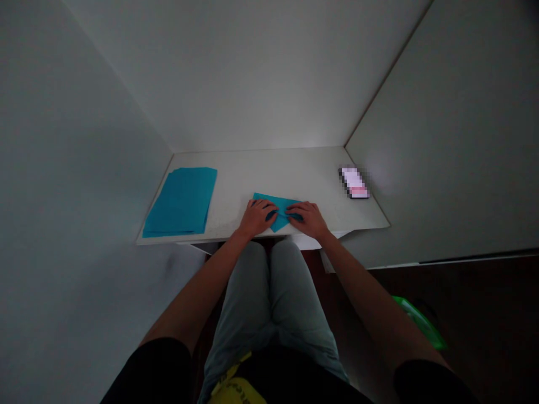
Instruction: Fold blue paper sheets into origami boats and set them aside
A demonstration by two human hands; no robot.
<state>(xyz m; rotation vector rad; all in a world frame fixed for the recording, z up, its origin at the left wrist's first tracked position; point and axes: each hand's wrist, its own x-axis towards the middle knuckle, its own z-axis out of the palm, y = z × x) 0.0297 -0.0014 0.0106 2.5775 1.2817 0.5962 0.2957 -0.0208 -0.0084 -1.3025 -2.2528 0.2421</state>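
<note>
Blue paper (281, 204) lay under my half-curled left hand (257, 216) and right hand (308, 219), pinch unclear from here, seemingly mid-fold, needing creasing between them.

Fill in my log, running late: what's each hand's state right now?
Left hand: curled on the blue paper's left side; gripping or just pressing, cannot tell.
Right hand: curled on its right side; likewise cannot tell.

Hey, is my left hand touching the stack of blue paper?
Apart: the head view shows a strip of white tabletop between your left hand and the stack of blue paper.
</note>
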